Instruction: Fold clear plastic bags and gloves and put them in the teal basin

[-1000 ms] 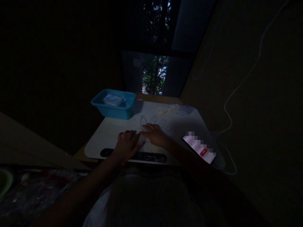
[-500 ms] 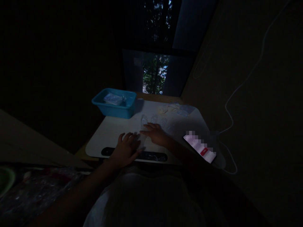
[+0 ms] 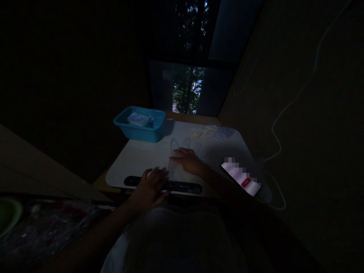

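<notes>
My right hand (image 3: 189, 161) lies palm down with its fingers stretched out to the left, on or just over a long clear plastic strip (image 3: 173, 167). The strip's rounded far end shows beyond the fingertips. Two more clear pieces with rounded ends, a middle one (image 3: 186, 143) and a right one (image 3: 197, 145), lie beside it; the dim light hides what kind they are. Closer to the table's front edge is my left hand (image 3: 150, 187), fingers apart and slightly bent, beside the strip's near end. Nothing shows in its grip.
On the white table (image 3: 122, 159) a blue plastic basin (image 3: 140, 132) holds a clear packet (image 3: 138, 119). Crumpled pale material (image 3: 207, 129) lies at the back right. A lit phone (image 3: 240, 178) rests at the right, near a white cable (image 3: 277, 138). A dark slot (image 3: 182, 187) runs along the front edge.
My left hand has drawn back and down, toward the table's front edge. My right hand stays nearly in place on the plastic strip. The whole view has shifted slightly.
</notes>
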Tool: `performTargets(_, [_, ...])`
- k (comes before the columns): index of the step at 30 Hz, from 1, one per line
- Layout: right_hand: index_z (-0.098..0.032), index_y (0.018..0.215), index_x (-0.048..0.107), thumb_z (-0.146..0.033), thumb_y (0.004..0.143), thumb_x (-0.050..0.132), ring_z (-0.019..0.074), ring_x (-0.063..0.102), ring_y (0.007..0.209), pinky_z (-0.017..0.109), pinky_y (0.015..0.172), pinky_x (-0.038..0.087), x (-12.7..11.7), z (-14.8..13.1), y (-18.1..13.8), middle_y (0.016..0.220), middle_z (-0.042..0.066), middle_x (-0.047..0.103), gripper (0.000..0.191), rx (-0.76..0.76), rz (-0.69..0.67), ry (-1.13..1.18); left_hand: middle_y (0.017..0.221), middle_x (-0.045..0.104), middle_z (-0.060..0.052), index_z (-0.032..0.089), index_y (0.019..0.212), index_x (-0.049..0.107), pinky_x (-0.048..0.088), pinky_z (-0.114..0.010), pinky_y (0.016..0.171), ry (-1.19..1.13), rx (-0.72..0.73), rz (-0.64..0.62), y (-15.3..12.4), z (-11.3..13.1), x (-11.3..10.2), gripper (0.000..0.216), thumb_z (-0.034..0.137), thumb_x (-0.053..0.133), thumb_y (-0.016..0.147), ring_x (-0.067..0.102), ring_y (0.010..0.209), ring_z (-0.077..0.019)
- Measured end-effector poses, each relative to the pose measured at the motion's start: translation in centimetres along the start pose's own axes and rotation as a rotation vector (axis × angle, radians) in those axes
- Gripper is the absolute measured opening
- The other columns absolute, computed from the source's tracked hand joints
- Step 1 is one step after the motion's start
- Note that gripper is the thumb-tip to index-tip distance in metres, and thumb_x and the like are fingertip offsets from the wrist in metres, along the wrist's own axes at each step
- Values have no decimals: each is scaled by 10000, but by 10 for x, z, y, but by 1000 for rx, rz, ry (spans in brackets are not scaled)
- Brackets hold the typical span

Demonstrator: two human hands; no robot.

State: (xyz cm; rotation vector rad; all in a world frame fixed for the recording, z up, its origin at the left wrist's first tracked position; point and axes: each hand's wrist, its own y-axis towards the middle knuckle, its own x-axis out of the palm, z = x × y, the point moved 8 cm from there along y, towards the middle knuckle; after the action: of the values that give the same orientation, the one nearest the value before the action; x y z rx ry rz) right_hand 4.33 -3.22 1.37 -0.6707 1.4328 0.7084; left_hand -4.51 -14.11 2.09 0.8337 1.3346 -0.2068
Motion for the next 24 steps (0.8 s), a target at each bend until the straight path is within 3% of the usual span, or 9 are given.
performTargets(24, [-342,1280,386,-59,789,383,244,238,1274,424,944,250,2,22,19,1399,40,305,567,39,10,-26,1211,529,-128,162,1043,595,278,-505,907,2,-27,-31,1,-4,0,347,343,437,793,405,1144,-313])
